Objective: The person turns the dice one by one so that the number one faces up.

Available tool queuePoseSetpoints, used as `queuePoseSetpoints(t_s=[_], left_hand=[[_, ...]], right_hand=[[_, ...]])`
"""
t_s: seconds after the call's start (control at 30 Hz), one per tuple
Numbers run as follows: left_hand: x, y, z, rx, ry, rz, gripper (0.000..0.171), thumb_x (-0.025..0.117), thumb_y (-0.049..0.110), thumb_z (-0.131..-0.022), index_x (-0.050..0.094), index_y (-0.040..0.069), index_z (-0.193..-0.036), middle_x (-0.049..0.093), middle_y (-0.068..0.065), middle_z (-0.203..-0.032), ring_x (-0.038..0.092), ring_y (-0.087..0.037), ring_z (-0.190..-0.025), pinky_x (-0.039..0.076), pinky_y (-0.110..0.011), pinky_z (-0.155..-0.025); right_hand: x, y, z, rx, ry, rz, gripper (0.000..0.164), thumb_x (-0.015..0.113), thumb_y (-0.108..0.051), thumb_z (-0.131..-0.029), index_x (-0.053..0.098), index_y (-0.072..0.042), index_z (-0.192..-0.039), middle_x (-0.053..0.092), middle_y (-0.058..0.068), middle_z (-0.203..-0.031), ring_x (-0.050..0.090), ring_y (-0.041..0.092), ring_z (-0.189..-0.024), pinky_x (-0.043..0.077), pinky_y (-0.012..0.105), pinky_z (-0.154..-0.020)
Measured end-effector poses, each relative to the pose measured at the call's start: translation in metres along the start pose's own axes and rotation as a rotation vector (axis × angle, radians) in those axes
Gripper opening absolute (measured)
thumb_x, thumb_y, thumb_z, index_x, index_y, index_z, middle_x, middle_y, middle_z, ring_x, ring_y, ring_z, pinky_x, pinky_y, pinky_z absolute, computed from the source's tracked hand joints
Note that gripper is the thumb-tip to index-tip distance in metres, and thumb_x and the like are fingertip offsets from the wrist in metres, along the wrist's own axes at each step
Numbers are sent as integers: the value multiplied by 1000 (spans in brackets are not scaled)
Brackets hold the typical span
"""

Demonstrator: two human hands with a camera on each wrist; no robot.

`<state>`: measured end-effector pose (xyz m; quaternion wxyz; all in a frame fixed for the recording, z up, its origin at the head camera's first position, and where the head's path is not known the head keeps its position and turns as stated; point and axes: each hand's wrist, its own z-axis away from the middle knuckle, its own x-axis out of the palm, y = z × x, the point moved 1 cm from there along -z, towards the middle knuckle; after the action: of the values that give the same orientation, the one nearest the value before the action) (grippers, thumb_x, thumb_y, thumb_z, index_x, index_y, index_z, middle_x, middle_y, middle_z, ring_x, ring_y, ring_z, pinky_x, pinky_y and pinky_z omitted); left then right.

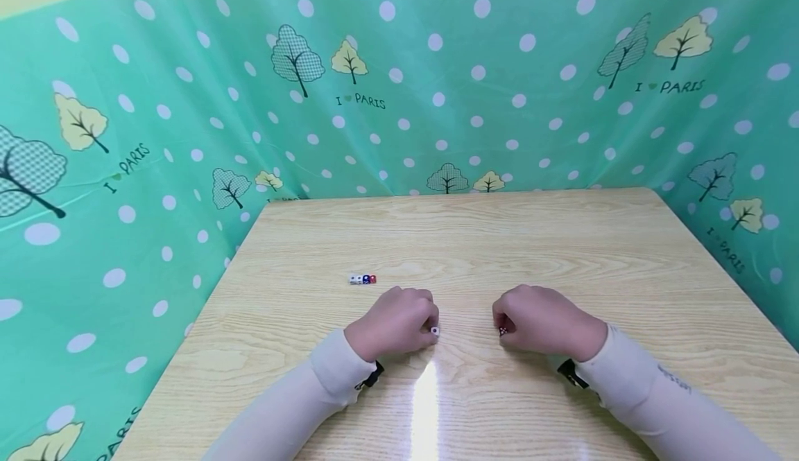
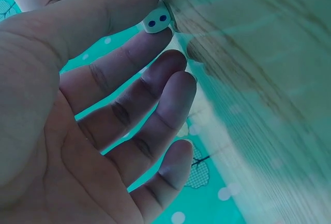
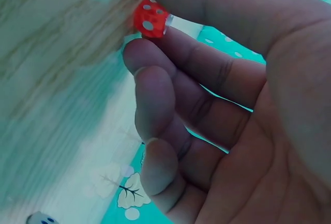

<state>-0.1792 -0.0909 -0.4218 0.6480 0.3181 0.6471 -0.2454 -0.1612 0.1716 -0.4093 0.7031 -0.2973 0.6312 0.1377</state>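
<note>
My left hand (image 1: 399, 319) pinches a white die (image 1: 435, 331) between thumb and index finger, low over the table. Two dark pips show on that die in the left wrist view, where the other fingers are loosely bent below it. Across a gap to the right, my right hand (image 1: 546, 319) holds a red die (image 3: 151, 18) with white pips between thumb and index fingertip. Beyond the left hand, a short row of dice lies on the table: white dice (image 1: 355, 279), a blue die (image 1: 366, 279) and a red die (image 1: 373, 279) at its right end.
The pale wood-grain table (image 1: 530, 239) stretches under both arms. Around its back and sides hangs a green dotted cloth (image 1: 412, 87) with printed trees. A white die (image 3: 41, 218) peeks in at the lower left corner of the right wrist view.
</note>
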Motion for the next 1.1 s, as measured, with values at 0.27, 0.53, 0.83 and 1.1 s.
queuePoseSetpoints(t_s=[0.27, 0.53, 0.83, 1.1], left_hand=[[-3, -1, 1, 4, -2, -12, 6, 80, 31, -84, 77, 26, -84, 67, 13, -86, 54, -1, -70, 48, -30, -67], [-2, -1, 1, -7, -8, -7, 5, 79, 28, -83, 75, 27, -80, 65, 14, -84, 52, -1, -70, 45, -31, -66], [-3, 0, 1, -2, -5, -9, 11, 80, 30, -84, 72, 27, -77, 63, 14, -82, 51, -1, -68, 44, -28, -64], [-6, -4, 2, -30, -1, -3, 11, 81, 35, -85, 75, 26, -82, 65, 13, -86, 53, -2, -70, 49, -31, -71]], right_hand=[[-2, 4, 2, 12, -7, -7, 21, 85, -18, -78, 67, -27, -77, 52, -16, -67, 46, 4, -64, 41, 25, -58], [0, 2, 0, -50, -9, -17, 21, 81, -10, -78, 68, -26, -77, 55, -18, -72, 48, 1, -66, 44, 23, -60], [1, 0, -1, -72, -1, -3, 21, 82, -11, -81, 69, -27, -77, 55, -18, -73, 48, 0, -66, 45, 22, -62], [0, -2, -2, -88, -8, -98, 21, 82, -11, -83, 69, -28, -78, 59, -19, -75, 55, 3, -68, 47, 22, -63]])
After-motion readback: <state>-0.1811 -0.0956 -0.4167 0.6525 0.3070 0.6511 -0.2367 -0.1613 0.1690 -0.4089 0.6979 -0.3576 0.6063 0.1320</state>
